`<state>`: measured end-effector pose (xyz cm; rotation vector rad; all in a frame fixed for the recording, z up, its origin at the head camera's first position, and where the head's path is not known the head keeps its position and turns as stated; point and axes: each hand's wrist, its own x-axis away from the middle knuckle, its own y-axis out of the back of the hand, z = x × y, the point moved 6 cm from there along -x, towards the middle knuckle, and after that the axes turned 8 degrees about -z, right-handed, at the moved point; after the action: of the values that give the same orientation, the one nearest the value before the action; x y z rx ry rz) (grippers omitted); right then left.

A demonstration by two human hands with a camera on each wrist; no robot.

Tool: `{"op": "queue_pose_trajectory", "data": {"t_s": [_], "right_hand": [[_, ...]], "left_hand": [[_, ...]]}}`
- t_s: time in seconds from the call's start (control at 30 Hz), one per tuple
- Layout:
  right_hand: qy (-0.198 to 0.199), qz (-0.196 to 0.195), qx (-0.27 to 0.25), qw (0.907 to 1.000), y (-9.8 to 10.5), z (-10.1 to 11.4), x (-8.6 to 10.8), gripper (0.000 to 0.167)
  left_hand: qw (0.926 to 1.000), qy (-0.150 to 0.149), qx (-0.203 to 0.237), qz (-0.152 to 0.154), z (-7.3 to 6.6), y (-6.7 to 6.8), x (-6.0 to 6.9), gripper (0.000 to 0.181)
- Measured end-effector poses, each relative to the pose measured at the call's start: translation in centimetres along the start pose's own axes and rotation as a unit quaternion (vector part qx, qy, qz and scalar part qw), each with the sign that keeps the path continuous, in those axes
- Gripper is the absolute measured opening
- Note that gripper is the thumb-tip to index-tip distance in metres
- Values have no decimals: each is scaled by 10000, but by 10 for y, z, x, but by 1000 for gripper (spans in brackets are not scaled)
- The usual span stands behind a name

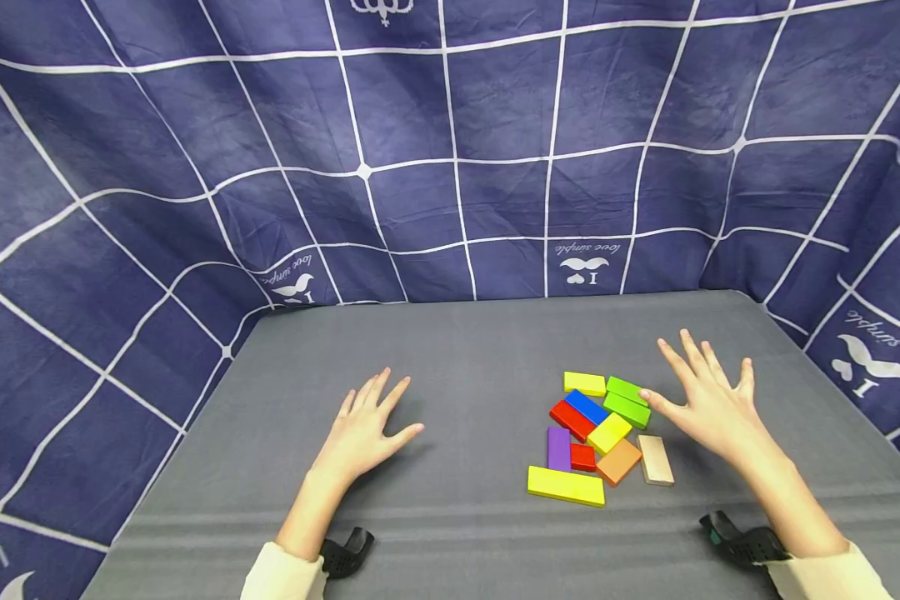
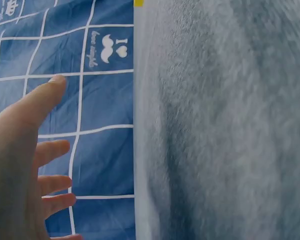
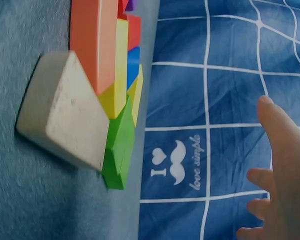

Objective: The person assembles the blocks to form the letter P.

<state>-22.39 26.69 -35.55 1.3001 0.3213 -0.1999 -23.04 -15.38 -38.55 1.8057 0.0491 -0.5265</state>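
My left hand (image 1: 360, 433) hovers over the grey cloth on the left, its fingers spread and nothing held; the left wrist view shows the same spread fingers. To the right of the block group, my right hand (image 1: 716, 408) is held with fingers apart, its thumb over the green blocks (image 1: 627, 410) in the head view. Closest to that hand lies a plain wooden block (image 1: 656, 460), large in the right wrist view beside an orange block (image 1: 618, 462). Yellow (image 1: 566, 486), red (image 1: 572, 421), blue (image 1: 587, 407) and purple (image 1: 558, 448) blocks lie flat close together.
A grey cloth (image 1: 450, 358) covers the table. Behind it and at both sides hangs a navy curtain (image 1: 510, 200) with white grid lines. Black bands (image 1: 347, 552) sit at both wrists, below cream sleeves (image 1: 285, 575).
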Motion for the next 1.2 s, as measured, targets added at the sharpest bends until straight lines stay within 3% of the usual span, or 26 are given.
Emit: {"op": "queue_pose_trajectory", "data": {"t_s": [0.5, 0.67, 0.83, 0.97, 1.2], "right_hand": [[162, -459, -525, 9974, 1, 25, 19, 66], [214, -835, -753, 9934, -2, 34, 28, 50], [159, -1085, -1011, 9888, -11, 40, 38, 39], [209, -993, -1132, 9884, -20, 48, 49, 36], [666, -597, -1264, 9879, -34, 67, 64, 37]], "left_hand": [[9921, -727, 1014, 120, -40, -11, -3, 44], [9871, -1146, 1094, 218, -55, -17, -3, 35], [9846, -1379, 1056, 194, -69, -20, -5, 30], [9834, -1562, 907, 177, -79, -25, -7, 29], [9793, -1733, 974, 391, -96, -34, -13, 30]]}}
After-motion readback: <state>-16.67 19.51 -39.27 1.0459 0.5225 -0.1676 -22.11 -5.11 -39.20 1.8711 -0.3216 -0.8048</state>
